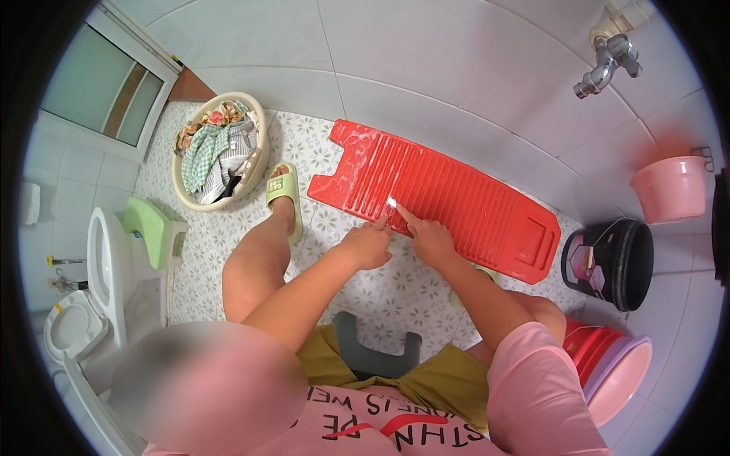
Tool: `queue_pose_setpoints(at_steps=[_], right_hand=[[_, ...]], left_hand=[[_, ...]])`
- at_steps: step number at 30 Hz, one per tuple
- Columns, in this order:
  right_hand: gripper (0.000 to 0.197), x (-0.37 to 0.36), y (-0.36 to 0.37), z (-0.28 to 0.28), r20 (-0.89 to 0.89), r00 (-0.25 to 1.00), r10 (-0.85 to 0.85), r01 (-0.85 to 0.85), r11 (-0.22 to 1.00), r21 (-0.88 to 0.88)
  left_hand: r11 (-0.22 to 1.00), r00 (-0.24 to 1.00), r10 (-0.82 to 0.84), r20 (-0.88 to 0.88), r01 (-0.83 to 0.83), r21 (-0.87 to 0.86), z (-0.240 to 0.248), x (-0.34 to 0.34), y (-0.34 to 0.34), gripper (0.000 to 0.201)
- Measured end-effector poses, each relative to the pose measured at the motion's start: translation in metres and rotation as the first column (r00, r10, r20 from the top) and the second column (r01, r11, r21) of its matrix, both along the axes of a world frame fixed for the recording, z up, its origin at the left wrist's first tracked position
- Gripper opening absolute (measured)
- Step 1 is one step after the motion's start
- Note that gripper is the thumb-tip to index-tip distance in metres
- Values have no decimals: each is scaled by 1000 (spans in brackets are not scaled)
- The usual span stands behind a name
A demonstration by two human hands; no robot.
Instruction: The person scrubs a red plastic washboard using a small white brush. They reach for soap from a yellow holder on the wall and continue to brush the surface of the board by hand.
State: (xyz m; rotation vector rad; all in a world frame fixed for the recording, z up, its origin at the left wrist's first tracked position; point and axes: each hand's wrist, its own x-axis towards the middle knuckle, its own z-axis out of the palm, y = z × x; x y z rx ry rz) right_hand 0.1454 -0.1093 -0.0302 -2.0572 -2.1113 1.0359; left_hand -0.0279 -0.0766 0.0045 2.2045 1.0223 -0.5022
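A long red ridged washboard lies slantwise in front of me, wet with whitish suds at its left end. My left hand is at its near edge, index finger stretched toward the ridges and the other fingers loosely bent. Beside it, my right hand points its index finger onto the board, close to a small white spot that is too small to name. Neither hand shows anything held. Part of the right hand's fingers is hidden under the hand.
A cream basin of clothes stands at the far left. A green stool and white toilet are left. To the right are a black bucket, red and pink basins, a hanging pink bucket and a tap.
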Motion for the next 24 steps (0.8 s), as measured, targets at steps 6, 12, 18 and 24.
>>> queue_pose_setpoints(at_steps=[6, 12, 18, 24], right_hand=[[70, -3, 1, 5, 43, 999, 8, -8, 1000, -3], [65, -3, 1, 8, 35, 999, 24, -25, 999, 35], [65, -2, 11, 14, 56, 998, -14, 14, 1000, 3], [66, -2, 5, 4, 65, 998, 21, -24, 999, 45]], left_hand=[[1000, 1000, 12, -10, -12, -7, -3, 0, 2, 63], [1000, 1000, 6, -29, -6, -16, -2, 2, 1, 64], [1000, 1000, 3, -9, -3, 0, -4, 1, 2, 62], [999, 1000, 14, -13, -15, -39, -6, -1, 7, 62]])
